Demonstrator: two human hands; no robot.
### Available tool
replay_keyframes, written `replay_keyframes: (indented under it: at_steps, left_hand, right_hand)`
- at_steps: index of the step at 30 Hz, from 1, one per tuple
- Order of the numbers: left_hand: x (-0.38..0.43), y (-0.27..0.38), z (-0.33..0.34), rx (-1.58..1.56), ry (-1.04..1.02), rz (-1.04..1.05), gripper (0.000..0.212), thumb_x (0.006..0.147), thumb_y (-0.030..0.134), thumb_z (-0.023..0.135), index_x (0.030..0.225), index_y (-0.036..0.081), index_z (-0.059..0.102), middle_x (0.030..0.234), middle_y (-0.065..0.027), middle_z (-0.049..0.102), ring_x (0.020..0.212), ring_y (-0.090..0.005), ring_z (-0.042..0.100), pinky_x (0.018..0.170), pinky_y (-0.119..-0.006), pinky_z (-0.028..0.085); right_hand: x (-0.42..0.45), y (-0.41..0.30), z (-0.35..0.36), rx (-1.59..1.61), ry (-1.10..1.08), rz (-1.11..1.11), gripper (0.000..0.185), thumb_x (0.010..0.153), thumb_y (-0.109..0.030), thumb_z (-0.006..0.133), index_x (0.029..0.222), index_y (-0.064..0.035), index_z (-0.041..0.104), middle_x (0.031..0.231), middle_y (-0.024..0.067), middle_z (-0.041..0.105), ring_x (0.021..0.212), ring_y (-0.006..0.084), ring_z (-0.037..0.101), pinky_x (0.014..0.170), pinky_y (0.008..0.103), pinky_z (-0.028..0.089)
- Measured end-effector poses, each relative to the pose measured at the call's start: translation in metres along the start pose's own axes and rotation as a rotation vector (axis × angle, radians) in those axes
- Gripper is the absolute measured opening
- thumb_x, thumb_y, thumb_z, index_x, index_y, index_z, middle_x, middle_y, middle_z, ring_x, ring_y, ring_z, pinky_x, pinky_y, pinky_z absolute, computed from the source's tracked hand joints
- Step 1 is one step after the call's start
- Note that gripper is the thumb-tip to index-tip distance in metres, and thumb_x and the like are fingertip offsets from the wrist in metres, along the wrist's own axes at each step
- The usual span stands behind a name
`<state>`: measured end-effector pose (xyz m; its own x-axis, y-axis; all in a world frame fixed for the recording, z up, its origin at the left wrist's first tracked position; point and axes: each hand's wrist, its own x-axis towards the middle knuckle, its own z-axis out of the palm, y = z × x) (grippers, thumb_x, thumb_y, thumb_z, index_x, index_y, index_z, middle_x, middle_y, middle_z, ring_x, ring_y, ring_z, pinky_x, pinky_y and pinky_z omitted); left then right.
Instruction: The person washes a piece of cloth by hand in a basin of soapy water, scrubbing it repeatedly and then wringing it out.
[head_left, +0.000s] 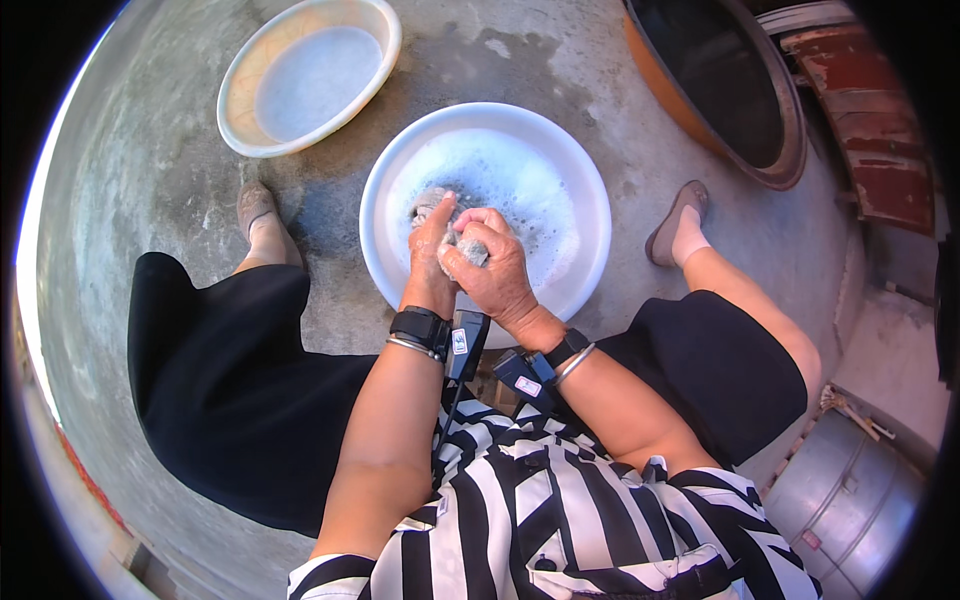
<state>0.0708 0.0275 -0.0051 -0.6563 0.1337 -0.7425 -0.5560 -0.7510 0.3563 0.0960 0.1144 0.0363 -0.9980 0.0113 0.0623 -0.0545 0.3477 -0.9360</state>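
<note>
A wet, grey cloth (471, 250) is bunched between my two hands above a white plastic basin (375, 217). My left hand (431, 251) holds one side of it, with part of the cloth showing past the fingers. My right hand (495, 266) is closed around the other end, its thumb pressed on the bundle. Sudsy water (517, 172) with white foam and bubbles fills the lower part of the basin. Both wrists carry black bands with small devices and metal bangles.
A cream basin (240, 97) holding cloudy water stands on the wet concrete floor (480, 60) at the upper left. A large, dark, round vessel (787, 142) leans at the upper right. A metal container (840, 487) stands at the lower right. My feet flank the white basin.
</note>
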Motion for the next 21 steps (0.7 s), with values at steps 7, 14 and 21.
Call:
replay_keyframes:
  at_steps: [7,14,21]
  left_hand:
    - [-0.015,-0.028,0.031,0.359,0.083,0.114,0.026,0.082,0.016,0.055,0.098,-0.004,0.055,0.091,-0.0099,0.059,0.079,-0.0183,0.058,0.066,-0.029,0.047]
    - [0.0,-0.014,0.005,0.349,0.093,-0.001,0.068,0.078,0.039,0.06,0.128,0.001,0.034,0.134,-0.0209,0.032,0.129,-0.0326,0.021,0.101,-0.053,0.013]
    - [0.023,-0.039,-0.041,0.367,0.093,-0.121,0.056,0.08,0.037,0.056,0.123,0.005,0.041,0.119,-0.015,0.048,0.102,-0.0272,0.05,0.087,-0.038,0.039]
  right_hand:
    - [0.022,0.067,-0.032,-0.313,0.121,0.526,0.032,0.08,-0.03,0.055,0.075,0.0011,0.059,0.078,0.0215,0.059,0.075,0.0369,0.057,0.066,0.0401,0.045]
    - [0.009,0.125,-0.043,-0.357,0.293,0.453,0.045,0.078,-0.031,0.059,0.114,-0.0068,0.047,0.116,0.0219,0.046,0.1,0.0381,0.05,0.083,0.0416,0.041]
    - [-0.014,0.124,-0.02,-0.193,-0.071,0.659,0.037,0.074,-0.019,0.059,0.109,-0.0072,0.052,0.092,0.0174,0.058,0.087,0.0312,0.057,0.076,0.0393,0.044]
